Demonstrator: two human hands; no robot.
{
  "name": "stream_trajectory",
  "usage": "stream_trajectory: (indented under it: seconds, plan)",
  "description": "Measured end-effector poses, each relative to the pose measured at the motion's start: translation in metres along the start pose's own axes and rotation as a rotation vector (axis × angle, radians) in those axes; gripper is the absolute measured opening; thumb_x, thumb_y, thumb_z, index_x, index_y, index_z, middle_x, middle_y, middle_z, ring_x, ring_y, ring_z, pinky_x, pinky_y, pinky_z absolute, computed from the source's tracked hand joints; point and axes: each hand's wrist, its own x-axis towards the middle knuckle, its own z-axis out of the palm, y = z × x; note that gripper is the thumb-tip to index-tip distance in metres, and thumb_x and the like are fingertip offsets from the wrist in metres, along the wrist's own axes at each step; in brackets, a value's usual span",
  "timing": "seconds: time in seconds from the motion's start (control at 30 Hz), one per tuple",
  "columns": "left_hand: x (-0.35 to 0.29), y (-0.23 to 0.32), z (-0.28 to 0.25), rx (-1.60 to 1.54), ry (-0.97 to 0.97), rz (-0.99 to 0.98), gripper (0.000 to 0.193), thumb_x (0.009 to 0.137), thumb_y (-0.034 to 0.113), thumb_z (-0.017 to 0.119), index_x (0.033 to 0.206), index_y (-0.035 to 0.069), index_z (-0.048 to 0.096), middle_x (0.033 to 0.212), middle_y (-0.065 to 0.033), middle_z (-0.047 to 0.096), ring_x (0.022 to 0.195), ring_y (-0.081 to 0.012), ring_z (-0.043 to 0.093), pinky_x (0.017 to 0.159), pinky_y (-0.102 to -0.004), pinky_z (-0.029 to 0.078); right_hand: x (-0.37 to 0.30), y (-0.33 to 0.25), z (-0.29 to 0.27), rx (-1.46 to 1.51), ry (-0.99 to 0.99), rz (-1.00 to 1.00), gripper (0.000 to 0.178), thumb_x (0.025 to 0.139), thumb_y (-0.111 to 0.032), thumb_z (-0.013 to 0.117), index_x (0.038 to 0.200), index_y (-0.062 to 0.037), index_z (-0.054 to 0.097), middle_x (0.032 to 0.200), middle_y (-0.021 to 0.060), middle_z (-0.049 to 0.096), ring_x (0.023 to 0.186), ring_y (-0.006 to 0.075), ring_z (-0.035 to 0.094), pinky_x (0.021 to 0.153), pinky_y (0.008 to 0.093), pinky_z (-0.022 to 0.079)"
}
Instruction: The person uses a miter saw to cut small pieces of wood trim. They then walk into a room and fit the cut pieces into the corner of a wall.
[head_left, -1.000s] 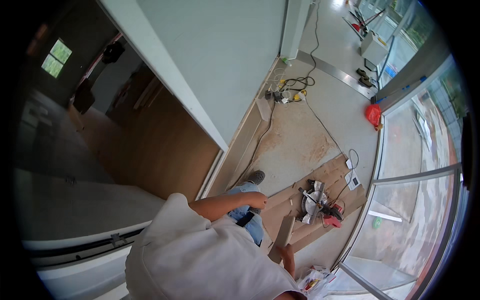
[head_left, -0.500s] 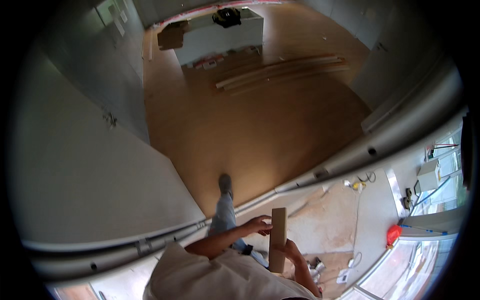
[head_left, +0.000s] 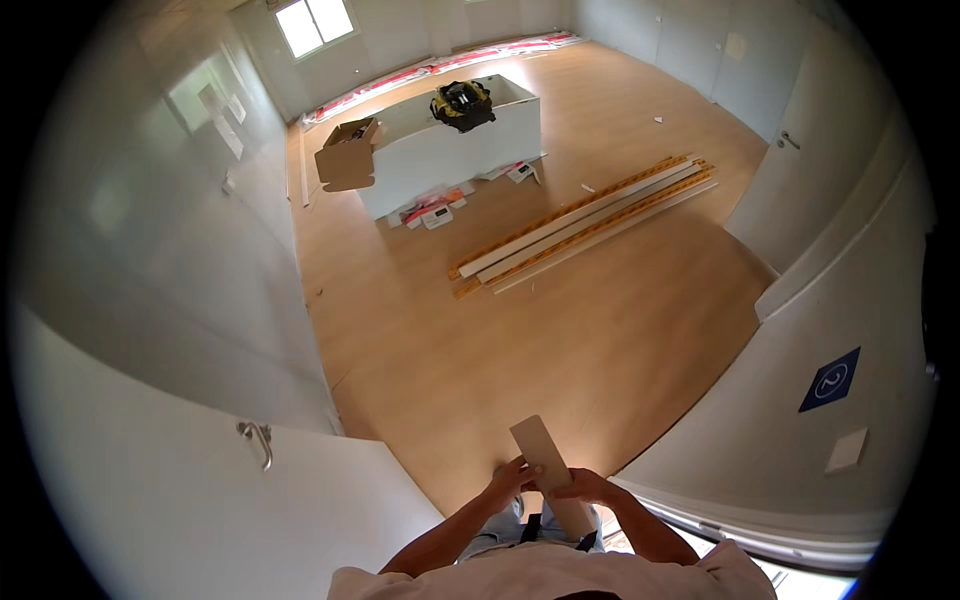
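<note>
In front of my body I hold a short, flat, light-brown board (head_left: 536, 445), its upper end tilted to the left. My left hand (head_left: 512, 477) is closed at its left edge, with fingers over the face. From the other side my right hand (head_left: 585, 486) grips it lower down. The board's lower end comes close to my waist. Some of the fingers are hidden behind the board.
An open white door (head_left: 250, 500) with a metal handle stands at left. Long boards and strips (head_left: 590, 225) lie on the wooden floor (head_left: 480, 370). Beyond them are a white box-like unit (head_left: 455, 155), a black-and-yellow bag (head_left: 462, 103) and an open cardboard box (head_left: 347, 160).
I have moved through the doorway into the room, and the view now faces its far side. My left hand, earlier loose beside the board, has closed on it. The board tilts more.
</note>
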Motion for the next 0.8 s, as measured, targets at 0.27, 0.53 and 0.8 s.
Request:
stream_trajectory:
  seconds: [0.27,0.53,0.8]
  plan:
    - [0.161,0.089,0.021,-0.127,0.189,-0.055,0.052,0.101,0.024,0.068,0.143,0.002,0.048,0.128,-0.0141,0.064,0.117,-0.0255,0.065,0.100,-0.0385,0.056,0.077,-0.043,-0.160,-0.285,0.184,0.025,0.075,0.084,-0.060,0.071,0.129,-0.0004,0.066,0.117,0.0205,0.073,0.106,0.0338,0.070,0.092,0.0408,0.054]
    - [0.327,0.282,0.043,-0.241,0.136,0.138,0.038,0.100,0.018,0.067,0.135,0.008,0.058,0.124,-0.0065,0.068,0.114,-0.0222,0.067,0.100,-0.0402,0.055,0.147,-0.147,-0.373,0.109,0.121,-0.118,0.063,0.097,-0.050,0.065,0.133,0.0011,0.064,0.121,0.0151,0.070,0.111,0.0223,0.066,0.095,0.0366,0.052]
    - [0.510,0.437,0.094,-0.055,0.120,0.176,0.034,0.104,0.023,0.062,0.132,0.003,0.059,0.123,-0.0082,0.069,0.113,-0.0205,0.067,0.098,-0.0373,0.055,0.226,-0.228,-0.600,0.002,0.100,-0.177,0.064,0.096,-0.052,0.066,0.133,0.0006,0.064,0.120,0.0133,0.071,0.106,0.0211,0.066,0.091,0.0359,0.053]
